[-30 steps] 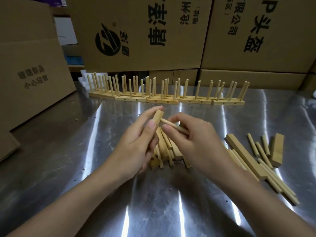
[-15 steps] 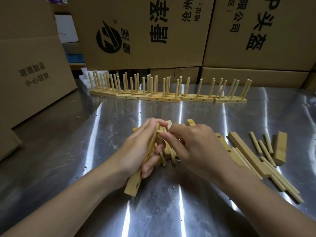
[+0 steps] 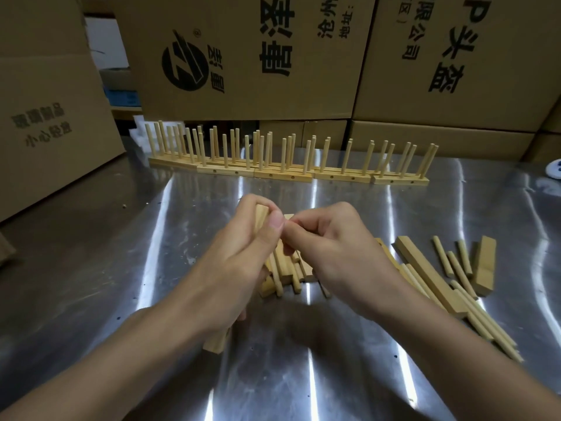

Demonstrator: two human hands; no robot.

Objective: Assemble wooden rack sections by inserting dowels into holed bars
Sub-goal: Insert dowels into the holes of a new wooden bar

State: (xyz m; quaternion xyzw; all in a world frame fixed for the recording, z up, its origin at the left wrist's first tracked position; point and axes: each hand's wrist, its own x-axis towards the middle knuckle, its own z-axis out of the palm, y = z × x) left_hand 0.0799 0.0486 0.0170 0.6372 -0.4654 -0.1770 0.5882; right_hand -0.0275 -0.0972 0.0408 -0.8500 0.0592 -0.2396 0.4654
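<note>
My left hand [image 3: 239, 268] grips a wooden holed bar [image 3: 261, 218] that stands on end on the steel table; its lower end shows below my wrist. My right hand [image 3: 337, 256] pinches a dowel against the bar's upper part; the dowel is almost wholly hidden by my fingers. Under both hands lies a small heap of dowels and bars [image 3: 287, 273]. More loose bars and dowels [image 3: 446, 278] lie to the right. A row of finished rack sections [image 3: 282, 173] with upright dowels stands at the back.
Large cardboard boxes [image 3: 249, 56] wall off the back, and another box [image 3: 45, 117] stands at the left. The steel table [image 3: 121, 284] is bare at the left and front. A small white object [image 3: 554, 170] sits at the far right edge.
The bar in my left hand has gone from tilted to upright, and my right hand has closed in on its upper end with the dowel.
</note>
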